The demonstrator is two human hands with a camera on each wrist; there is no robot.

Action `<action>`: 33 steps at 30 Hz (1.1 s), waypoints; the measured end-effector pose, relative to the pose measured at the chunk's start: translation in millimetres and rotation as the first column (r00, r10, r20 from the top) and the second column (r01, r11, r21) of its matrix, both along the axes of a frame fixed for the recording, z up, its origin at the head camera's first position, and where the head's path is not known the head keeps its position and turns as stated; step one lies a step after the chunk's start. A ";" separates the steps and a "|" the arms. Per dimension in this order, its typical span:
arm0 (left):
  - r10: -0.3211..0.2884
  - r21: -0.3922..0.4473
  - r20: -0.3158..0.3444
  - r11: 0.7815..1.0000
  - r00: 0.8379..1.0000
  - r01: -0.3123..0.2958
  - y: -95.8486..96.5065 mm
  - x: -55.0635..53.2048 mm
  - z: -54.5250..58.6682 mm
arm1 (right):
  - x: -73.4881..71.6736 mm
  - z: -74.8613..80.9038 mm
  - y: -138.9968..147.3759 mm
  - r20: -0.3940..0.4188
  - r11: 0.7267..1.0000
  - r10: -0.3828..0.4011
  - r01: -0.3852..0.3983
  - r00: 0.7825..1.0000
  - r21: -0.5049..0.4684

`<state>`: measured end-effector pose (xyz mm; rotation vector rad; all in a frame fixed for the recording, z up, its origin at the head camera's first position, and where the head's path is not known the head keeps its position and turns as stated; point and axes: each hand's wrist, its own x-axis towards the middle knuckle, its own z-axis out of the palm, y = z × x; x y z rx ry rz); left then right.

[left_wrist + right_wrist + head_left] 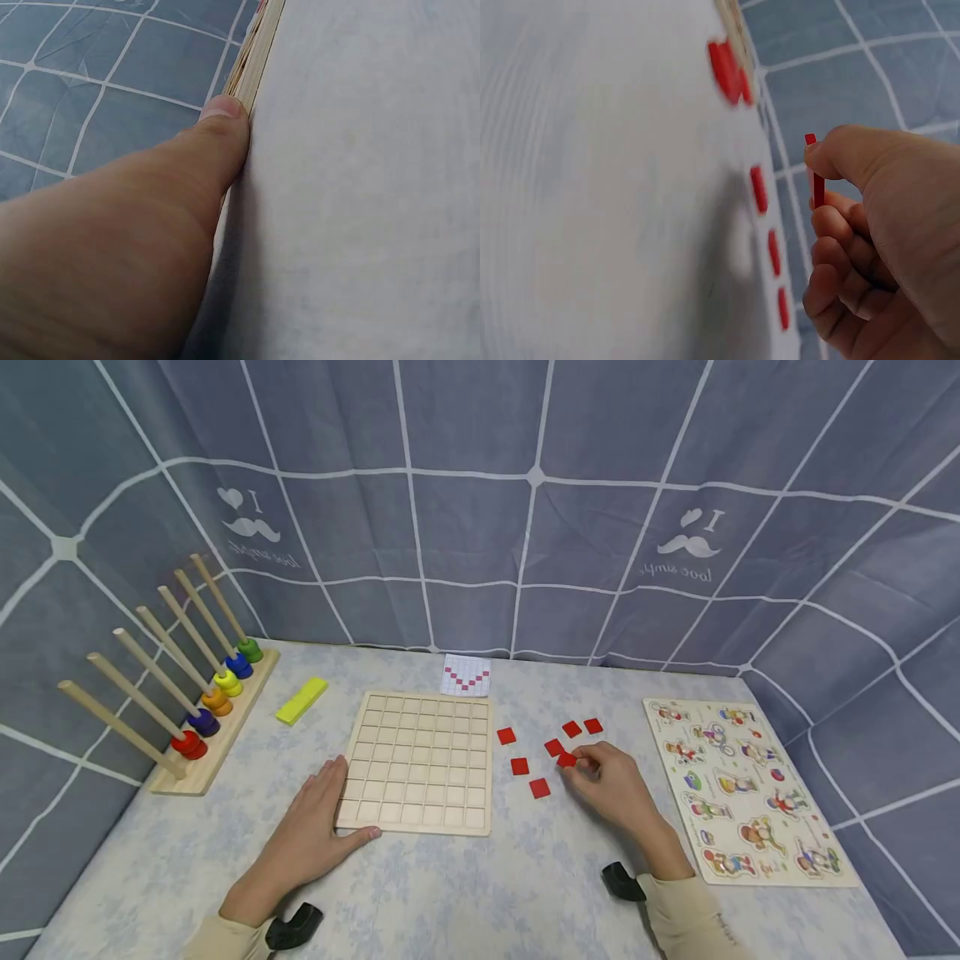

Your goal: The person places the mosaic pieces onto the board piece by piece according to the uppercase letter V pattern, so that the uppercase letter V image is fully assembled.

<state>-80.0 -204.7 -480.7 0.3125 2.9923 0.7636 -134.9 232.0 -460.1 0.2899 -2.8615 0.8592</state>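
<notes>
My right hand (611, 785) pinches a red square tile (566, 760) between thumb and fingers; in the right wrist view the held tile (818, 172) stands on edge, away from the tabletop. Several more red tiles (539, 788) lie loose between that hand and a square wooden grid board (420, 764). The board's cells hold nothing. Along the board's left edge rests my left hand (311, 827), fingers extended and thumb at the near left corner. The left wrist view shows the thumb (221, 124) against the board's side. Behind the board lies a pattern card (465, 677) with a red V of squares.
A wooden peg stand (202, 777) with coloured rings stands at the left, beside a yellow bar (302, 701). On the right lies a picture puzzle board (750, 793). A grey-blue checked curtain (480, 527) hangs behind the table.
</notes>
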 end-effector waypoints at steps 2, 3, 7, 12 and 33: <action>0.000 0.001 0.001 1.000 1.000 0.000 -0.3 -0.4 -0.1 | 2.3 5.4 -7.9 -0.015 1.000 0.016 -0.016 1.000 -0.014; 0.000 0.002 0.002 1.000 1.000 0.000 -0.6 -0.6 -0.4 | 3.0 7.6 -11.7 -0.026 1.000 0.024 -0.024 0.999 -0.018; 0.009 0.001 0.006 1.000 1.000 -0.009 -1.6 0.0 -1.6 | 4.5 14.8 -29.9 -0.029 0.998 0.060 -0.060 0.998 -0.032; 0.008 -0.006 0.000 1.000 1.000 -0.008 -2.5 0.0 -2.8 | 7.1 16.7 -53.5 -0.003 0.994 0.094 -0.094 0.996 -0.054; 0.004 -0.022 -0.012 1.000 1.000 -0.004 0.2 0.5 -2.6 | 12.0 20.0 -141.4 0.019 0.948 0.315 -0.316 0.949 0.031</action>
